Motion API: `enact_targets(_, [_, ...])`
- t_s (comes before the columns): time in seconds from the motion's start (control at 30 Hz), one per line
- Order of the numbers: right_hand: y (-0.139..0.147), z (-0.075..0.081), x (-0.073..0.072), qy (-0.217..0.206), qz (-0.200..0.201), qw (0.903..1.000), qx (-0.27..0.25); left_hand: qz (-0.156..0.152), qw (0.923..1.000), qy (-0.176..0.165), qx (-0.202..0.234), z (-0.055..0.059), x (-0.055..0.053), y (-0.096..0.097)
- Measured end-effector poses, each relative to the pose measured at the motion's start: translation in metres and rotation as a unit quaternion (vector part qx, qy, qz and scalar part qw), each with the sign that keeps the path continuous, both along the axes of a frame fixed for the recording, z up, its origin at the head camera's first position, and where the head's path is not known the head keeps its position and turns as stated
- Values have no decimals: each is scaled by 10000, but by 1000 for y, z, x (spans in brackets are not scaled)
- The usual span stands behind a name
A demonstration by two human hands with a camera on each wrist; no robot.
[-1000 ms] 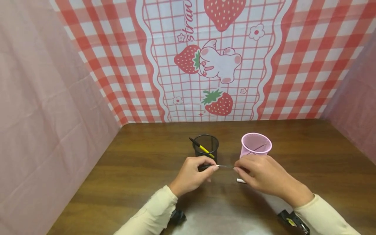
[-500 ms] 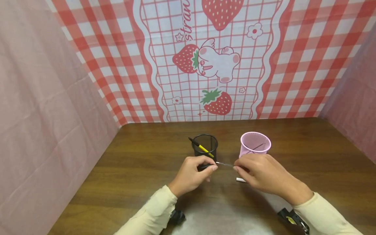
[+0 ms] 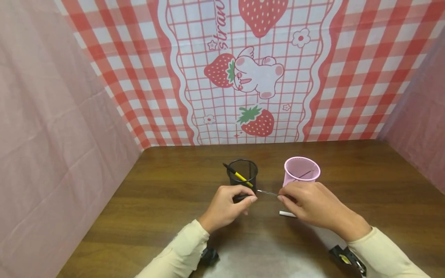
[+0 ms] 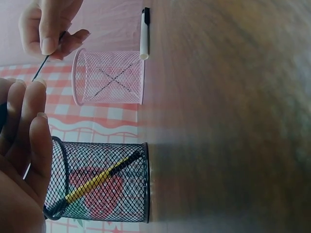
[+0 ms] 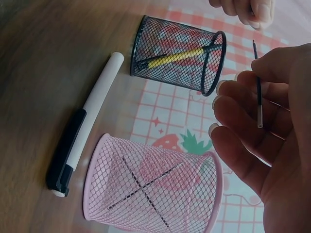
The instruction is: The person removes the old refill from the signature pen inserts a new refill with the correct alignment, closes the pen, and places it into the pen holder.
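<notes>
My left hand point(image 3: 227, 204) holds a black pen barrel point(image 3: 240, 198), mostly hidden behind its fingers. My right hand point(image 3: 307, 202) pinches a thin pen refill point(image 3: 267, 192) between thumb and fingers. In the right wrist view the refill point(image 5: 258, 92) is dark with a pale, clear-looking end. Its other end points toward the left hand, with a small gap between them. Behind the left hand stands a black mesh cup point(image 4: 97, 182) with a yellow-and-black pen point(image 4: 92, 186) leaning inside. A pink mesh cup point(image 5: 153, 184) behind the right hand holds two thin dark sticks point(image 5: 141, 187), crossed.
A white pen-like stick point(image 5: 99, 97) with a black clip part lies on the wooden table point(image 3: 167, 193), below the right hand. A strawberry-patterned checked cloth point(image 3: 264, 77) hangs at the back. Pink cloth point(image 3: 62, 135) hangs at the sides.
The refill's left end has come away from the left hand's fingers, and a gap now shows. My right hand has shifted very slightly to the right; both hands keep their grips.
</notes>
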State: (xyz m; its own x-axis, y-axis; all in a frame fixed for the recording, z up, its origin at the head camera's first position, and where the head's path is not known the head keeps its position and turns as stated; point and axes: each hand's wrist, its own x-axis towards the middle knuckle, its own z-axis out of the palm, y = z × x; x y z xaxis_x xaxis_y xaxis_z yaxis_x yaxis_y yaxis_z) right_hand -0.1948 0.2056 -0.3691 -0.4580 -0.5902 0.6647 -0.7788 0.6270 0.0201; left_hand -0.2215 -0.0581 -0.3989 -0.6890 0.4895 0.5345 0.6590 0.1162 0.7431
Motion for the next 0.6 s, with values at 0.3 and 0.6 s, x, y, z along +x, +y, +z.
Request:
enact_targets(0.3, [2,-1,1,-88,-148,9998,34,29,10000,-25,0,-1,1,-1])
enact_targets(0.6, [3,-2,-1,-239,-281,9993,110,5,9999,130,84,4,4,0])
